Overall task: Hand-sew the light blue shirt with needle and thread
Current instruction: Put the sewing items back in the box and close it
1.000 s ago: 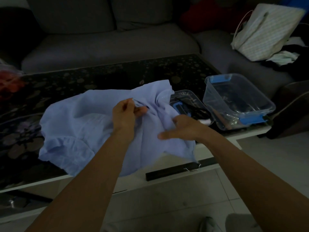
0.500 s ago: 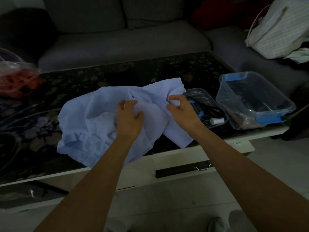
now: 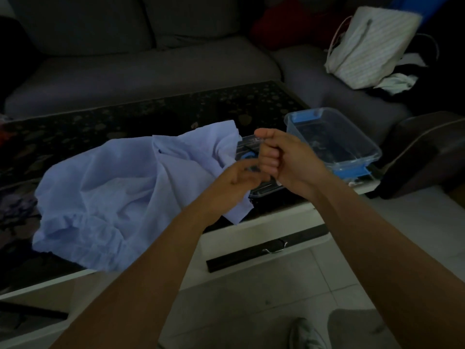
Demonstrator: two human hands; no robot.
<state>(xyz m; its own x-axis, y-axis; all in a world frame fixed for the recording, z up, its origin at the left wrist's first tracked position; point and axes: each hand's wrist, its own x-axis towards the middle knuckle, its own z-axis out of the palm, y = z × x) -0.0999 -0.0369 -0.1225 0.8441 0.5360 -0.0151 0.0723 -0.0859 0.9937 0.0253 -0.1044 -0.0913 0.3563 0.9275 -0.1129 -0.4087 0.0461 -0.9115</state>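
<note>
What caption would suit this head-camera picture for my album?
Curled right hand and blurred left hand close together over a clear tray, beside the light blue shirt on the dark patterned table.

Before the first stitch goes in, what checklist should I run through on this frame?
1. Light blue shirt lies on the table: ok.
2. A hand grips the shirt: not ok; neither the left hand nor the right hand grips it.
3. Needle in the right hand: cannot tell; its fingers are curled, nothing shows.
4. Thread ready: cannot tell, too dim.
5. Small clear box beside the shirt, near both hands: ok.
</note>
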